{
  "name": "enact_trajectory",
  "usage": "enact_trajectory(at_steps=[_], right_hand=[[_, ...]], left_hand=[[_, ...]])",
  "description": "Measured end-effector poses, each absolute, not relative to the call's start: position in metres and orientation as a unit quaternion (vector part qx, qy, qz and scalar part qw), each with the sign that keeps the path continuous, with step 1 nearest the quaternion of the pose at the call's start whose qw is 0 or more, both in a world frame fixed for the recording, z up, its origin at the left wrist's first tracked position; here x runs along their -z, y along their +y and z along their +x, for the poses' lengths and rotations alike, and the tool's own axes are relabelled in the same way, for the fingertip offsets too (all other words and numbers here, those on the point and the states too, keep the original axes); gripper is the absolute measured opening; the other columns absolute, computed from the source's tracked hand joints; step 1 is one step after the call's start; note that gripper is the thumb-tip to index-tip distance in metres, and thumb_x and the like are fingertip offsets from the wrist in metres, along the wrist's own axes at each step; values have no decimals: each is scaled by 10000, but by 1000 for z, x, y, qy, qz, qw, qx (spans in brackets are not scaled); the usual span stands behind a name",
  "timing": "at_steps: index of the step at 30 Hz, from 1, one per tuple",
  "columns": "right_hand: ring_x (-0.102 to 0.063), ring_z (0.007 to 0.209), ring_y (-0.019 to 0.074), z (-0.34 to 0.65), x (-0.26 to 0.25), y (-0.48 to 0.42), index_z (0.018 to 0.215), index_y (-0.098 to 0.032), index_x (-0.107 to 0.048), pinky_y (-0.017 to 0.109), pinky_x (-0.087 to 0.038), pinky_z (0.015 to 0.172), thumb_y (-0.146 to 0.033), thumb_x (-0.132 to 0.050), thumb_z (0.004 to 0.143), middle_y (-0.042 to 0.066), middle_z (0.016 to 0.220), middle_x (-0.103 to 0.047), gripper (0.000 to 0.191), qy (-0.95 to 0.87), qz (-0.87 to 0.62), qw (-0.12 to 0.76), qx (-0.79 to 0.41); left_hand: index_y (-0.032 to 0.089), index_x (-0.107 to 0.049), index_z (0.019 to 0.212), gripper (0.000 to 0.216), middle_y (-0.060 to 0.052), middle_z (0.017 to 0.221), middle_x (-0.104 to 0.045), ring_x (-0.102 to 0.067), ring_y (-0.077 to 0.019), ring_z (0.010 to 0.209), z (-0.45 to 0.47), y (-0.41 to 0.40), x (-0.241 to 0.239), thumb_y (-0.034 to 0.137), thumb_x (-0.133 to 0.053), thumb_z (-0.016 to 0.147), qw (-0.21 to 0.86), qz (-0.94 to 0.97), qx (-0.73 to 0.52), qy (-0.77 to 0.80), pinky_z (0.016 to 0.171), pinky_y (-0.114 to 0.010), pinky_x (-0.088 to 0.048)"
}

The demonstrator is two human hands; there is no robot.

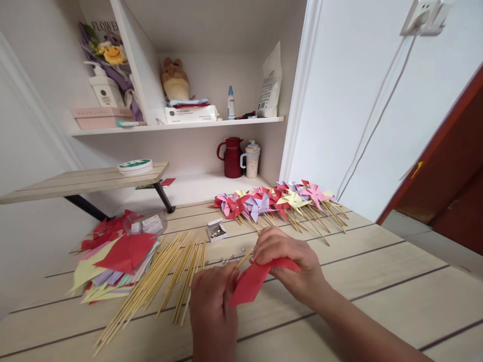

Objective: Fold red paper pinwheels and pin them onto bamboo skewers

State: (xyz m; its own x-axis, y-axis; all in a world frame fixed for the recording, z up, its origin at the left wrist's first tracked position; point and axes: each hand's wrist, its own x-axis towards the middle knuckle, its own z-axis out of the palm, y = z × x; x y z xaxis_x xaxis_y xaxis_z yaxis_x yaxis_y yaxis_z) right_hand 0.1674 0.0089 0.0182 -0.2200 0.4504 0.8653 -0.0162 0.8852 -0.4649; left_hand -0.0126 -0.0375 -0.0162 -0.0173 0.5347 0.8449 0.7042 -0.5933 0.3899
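Closed around a thin wooden stick, my left hand is low in the middle of the view, its thumb against folded red paper. My right hand pinches that red paper, a pinwheel piece, near the stick's far end. The fingers hide where stick and paper meet. Just beyond my hands, small shiny pins lie loose beside a little white box holding more of them. Bare wooden sticks are spread left of my left hand. Finished paper pinwheels on sticks lie behind my right hand.
At the left, stacked coloured paper sheets lie near a clear plastic container. A small raised shelf stands over the table's back left. Behind are a dark red jug and a lidded cup. White wall borders the right side.
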Motion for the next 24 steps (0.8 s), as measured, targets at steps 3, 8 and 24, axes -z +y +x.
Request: enact_trajectory(at_steps=[3,8,24], right_hand=[[-664,774,212,168,-18,9,934,-246,-740,416,-547,762,-325,-652,933,52,797,-739,118,-758,-145,604,-196],[-660,783,207,168,-18,9,934,-243,-738,413,-542,772,-286,-677,917,48,803,-735,77,-760,-147,602,-198],[-651,799,202,168,-15,10,944,-246,-736,410,-526,795,-205,-683,902,38,822,-731,79,-761,-148,593,-218]], left_hand=[[235,-680,952,164,12,779,-754,-698,-169,672,-13,-38,8,161,-539,914,111,-699,557,-435,670,-319,-499],[227,-676,968,137,29,769,-745,-675,-149,654,-14,-39,4,146,-594,894,139,-689,571,-424,661,-309,-478],[222,-674,1013,152,57,798,-742,-628,-118,671,-17,-40,4,127,-592,928,156,-695,566,-415,727,-308,-427]])
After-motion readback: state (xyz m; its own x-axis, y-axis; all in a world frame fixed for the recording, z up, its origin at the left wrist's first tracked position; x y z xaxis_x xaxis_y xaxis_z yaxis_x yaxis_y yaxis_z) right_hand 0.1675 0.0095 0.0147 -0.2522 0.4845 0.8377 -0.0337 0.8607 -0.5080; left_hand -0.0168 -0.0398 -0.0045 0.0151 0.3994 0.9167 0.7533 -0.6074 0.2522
